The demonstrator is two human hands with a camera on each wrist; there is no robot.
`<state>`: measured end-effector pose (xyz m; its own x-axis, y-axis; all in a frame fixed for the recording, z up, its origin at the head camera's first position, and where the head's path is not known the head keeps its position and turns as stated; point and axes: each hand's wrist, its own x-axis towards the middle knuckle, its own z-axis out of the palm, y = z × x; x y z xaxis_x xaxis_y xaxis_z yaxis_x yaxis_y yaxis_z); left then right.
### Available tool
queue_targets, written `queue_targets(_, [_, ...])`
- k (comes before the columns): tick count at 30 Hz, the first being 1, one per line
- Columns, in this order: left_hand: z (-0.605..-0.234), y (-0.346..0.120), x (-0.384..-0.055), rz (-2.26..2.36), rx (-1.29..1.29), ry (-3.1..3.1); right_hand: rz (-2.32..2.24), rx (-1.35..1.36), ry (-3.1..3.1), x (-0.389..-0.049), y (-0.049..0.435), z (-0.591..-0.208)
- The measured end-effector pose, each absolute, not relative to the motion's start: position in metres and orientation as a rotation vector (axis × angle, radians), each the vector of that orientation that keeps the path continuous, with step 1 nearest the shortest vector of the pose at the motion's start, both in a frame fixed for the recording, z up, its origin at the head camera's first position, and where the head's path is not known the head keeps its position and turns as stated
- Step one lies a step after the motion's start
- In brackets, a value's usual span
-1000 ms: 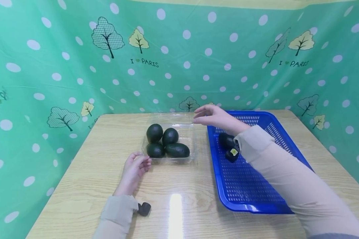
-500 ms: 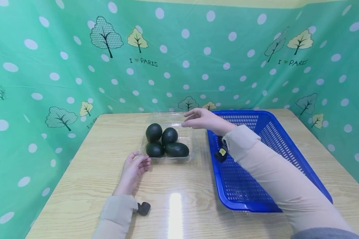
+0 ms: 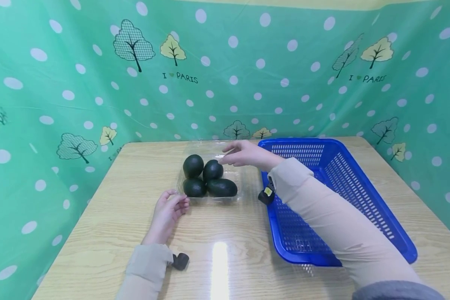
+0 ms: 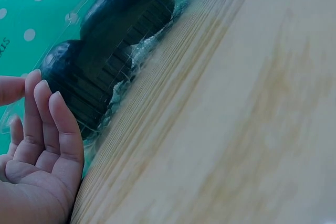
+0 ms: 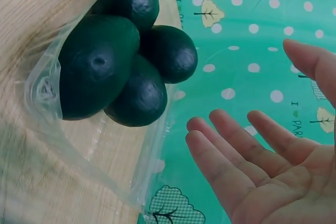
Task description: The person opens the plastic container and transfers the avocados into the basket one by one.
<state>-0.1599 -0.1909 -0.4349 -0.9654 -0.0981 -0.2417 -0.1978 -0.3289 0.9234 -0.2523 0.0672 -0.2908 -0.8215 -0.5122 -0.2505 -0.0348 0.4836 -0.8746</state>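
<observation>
Several dark green avocados (image 3: pixel 222 188) lie close together in a clear plastic clamshell container (image 3: pixel 232 171), its lid folded back behind them. At the container's near left corner my left hand (image 3: pixel 168 214) pinches the rim between thumb and forefinger, as the left wrist view shows. My right hand (image 3: pixel 243 154) hovers over the container's right side, near the back right avocado (image 3: pixel 213 170). Its fingers (image 5: pixel 220 163) are spread and relaxed, holding nothing, apart from the avocados in the right wrist view.
A blue perforated plastic basket (image 3: pixel 275 237) stands on the wooden table (image 3: pixel 108 225) to the right, partly hidden under my right forearm. A green dotted curtain (image 3: pixel 217 100) hangs behind the table and along both sides.
My right hand has moved left from beside the blue basket to over the container. The left hand and the avocados in the container have stayed in place.
</observation>
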Motion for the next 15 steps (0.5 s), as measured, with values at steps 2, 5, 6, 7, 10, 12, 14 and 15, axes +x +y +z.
queue_targets(2, [-0.434, -0.190, -0.160, 2.479, -0.392, 1.779, -1.297, -0.444, 2.254, -0.252, 0.065, -0.293])
queue_targets(5, [-0.434, -0.190, -0.160, 2.476, -0.388, 1.781, -1.274, -0.451, 2.256, -0.253, 0.061, -0.297])
queue_targets(6, [-0.434, -0.190, -0.160, 2.479, -0.393, 1.779, -1.267, -0.451, 2.253, -0.254, 0.059, -0.298])
queue_targets(7, [-0.434, -0.190, -0.160, 2.477, -0.393, 1.780, -1.257, -0.450, 2.254, -0.254, 0.058, -0.299])
queue_targets(10, [-0.435, -0.191, -0.160, 2.482, -0.401, 1.778, -1.229, -0.447, 2.258, -0.257, 0.054, -0.303])
queue_targets(12, [-0.435, -0.191, -0.160, 2.485, -0.403, 1.771, -1.208, -0.457, 2.266, -0.258, 0.052, -0.304])
queue_targets(14, [-0.435, -0.191, -0.161, 2.487, -0.398, 1.768, -1.182, -0.479, 2.280, -0.258, 0.051, -0.307])
queue_targets(15, [-0.435, -0.191, -0.161, 2.487, -0.396, 1.767, -1.172, -0.490, 2.288, -0.259, 0.050, -0.308])
